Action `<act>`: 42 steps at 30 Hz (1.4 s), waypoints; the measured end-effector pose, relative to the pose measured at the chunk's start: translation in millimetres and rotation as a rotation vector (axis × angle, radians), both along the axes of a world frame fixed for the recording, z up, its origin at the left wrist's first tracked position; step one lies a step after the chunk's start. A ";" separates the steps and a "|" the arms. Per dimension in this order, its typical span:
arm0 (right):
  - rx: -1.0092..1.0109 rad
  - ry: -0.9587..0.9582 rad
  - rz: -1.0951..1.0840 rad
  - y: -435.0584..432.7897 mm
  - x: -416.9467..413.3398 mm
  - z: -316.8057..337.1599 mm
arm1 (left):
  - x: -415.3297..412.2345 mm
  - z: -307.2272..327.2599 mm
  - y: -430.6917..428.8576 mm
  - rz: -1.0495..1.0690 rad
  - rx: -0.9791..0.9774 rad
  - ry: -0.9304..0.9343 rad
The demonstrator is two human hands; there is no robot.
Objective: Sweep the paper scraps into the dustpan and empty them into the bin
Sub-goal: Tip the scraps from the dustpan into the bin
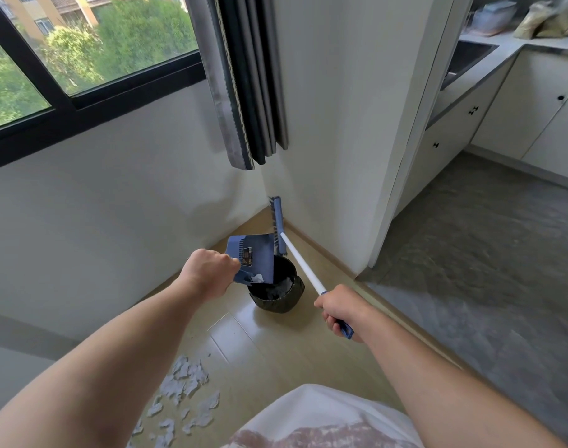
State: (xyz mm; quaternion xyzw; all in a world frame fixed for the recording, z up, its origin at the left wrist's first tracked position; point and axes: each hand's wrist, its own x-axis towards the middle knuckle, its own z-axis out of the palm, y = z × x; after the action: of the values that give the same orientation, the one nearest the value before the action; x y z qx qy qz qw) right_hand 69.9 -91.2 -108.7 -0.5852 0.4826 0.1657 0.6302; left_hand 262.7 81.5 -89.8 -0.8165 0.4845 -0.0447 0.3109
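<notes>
Left hand (208,270) gripped blue dustpan (255,257) tilted over black bin (277,291), white scrap (257,278) at its lower edge, right hand (339,310) clutched broom handle (300,265), paper scraps (184,383) lay on wood floor (276,350).

1. A black-framed sliding window (92,101) fills the upper left, with green leafy trees (130,33) outside.
2. A dark grey pleated curtain (247,76) hangs beside it, ending above the corner.
3. Pale wood-plank flooring (276,344) meets grey stone-look floor tiles (470,253) on the right.
4. White flat-front cabinets (528,111) with small black knobs stand under a pale grey countertop (508,38).
5. A dark recessed sink (466,59) is set in it; clear filled bags (534,24) rest nearby.
</notes>
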 end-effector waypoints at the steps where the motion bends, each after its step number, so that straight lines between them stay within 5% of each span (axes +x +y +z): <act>1: -0.001 0.002 -0.001 0.2 0.2 0.2 | 0.6 -0.1 0.2 -0.005 0.002 -0.001; 23: -0.007 0.014 0.001 1.0 4.8 -0.1 | 11.3 -0.3 -0.3 -0.053 0.041 -0.021; 42: -0.043 -0.059 0.180 31.0 41.8 3.3 | 14.0 25.2 66.4 0.317 -0.268 0.019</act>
State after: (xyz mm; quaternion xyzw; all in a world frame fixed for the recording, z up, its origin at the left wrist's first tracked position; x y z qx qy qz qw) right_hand 111.7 -60.2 -105.4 -0.6443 0.4128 0.1939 0.6139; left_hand 276.7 148.0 -64.5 -0.9168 0.3428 -0.0514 0.1980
